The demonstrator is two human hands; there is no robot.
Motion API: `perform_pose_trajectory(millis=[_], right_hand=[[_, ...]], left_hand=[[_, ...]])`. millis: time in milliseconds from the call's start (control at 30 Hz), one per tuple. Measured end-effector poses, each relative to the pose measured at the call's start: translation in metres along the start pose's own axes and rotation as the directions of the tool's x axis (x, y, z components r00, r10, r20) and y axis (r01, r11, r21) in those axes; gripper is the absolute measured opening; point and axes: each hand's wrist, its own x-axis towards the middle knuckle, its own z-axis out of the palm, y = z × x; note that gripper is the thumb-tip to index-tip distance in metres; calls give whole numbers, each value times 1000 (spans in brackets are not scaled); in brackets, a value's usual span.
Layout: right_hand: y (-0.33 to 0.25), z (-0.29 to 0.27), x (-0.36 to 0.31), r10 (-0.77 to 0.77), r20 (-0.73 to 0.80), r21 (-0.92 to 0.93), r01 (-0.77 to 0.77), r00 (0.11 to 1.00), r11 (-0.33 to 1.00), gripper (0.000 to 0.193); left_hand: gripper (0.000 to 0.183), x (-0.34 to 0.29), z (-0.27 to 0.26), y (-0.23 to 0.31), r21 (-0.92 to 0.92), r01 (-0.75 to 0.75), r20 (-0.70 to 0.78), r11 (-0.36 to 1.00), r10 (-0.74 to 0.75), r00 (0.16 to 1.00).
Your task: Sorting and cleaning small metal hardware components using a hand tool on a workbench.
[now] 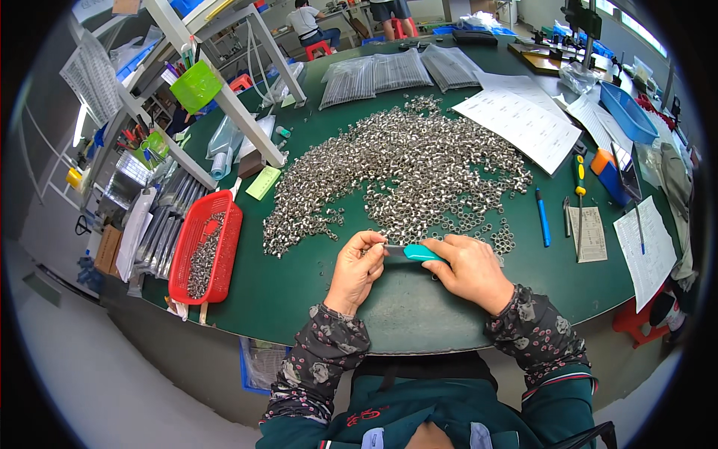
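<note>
My right hand (475, 273) is closed round the teal handle of a small knife (423, 254). Its short grey blade points left and reaches the fingertips of my left hand (357, 271). Thumb and forefinger of that left hand are pinched together at the blade's tip; whatever is between them is too small to make out. Just beyond both hands spreads a wide heap of small silvery metal rings (419, 172) on the green table (419, 318). A few loose rings lie close to my right hand.
A red plastic basket (232, 232) with more metal pieces stands at the left. Bundles of clear-wrapped tubes (389, 72) lie at the back. Paper sheets (523, 123), a blue pen (542, 217) and a yellow-handled screwdriver (580, 176) are on the right. A white shelf post (250, 123) rises at the left.
</note>
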Motion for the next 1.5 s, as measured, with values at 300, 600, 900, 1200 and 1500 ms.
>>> perform_pose_trajectory(millis=[300,600,900,1200,1500], right_hand=[[2,1,3,-171,-133,-156,150,976,976,31],[6,1,6,-277,-146,-276,230,950,933,40],[-9,-10,1,-338,-93,-301,297,937,906,44],[-10,-11,0,-326,-56,-225,306,944,925,41],[-2,2,-2,-100,-68,-34,98,993,995,25]], left_hand=[[13,0,-5,1,-59,77,-4,995,-77,997],[12,1,-7,3,-83,141,33,987,-138,990],[11,2,-6,5,-165,92,-46,982,-101,994],[14,3,-5,5,-131,50,-119,990,-66,991],[21,1,-3,5,-104,109,-83,989,-118,990]])
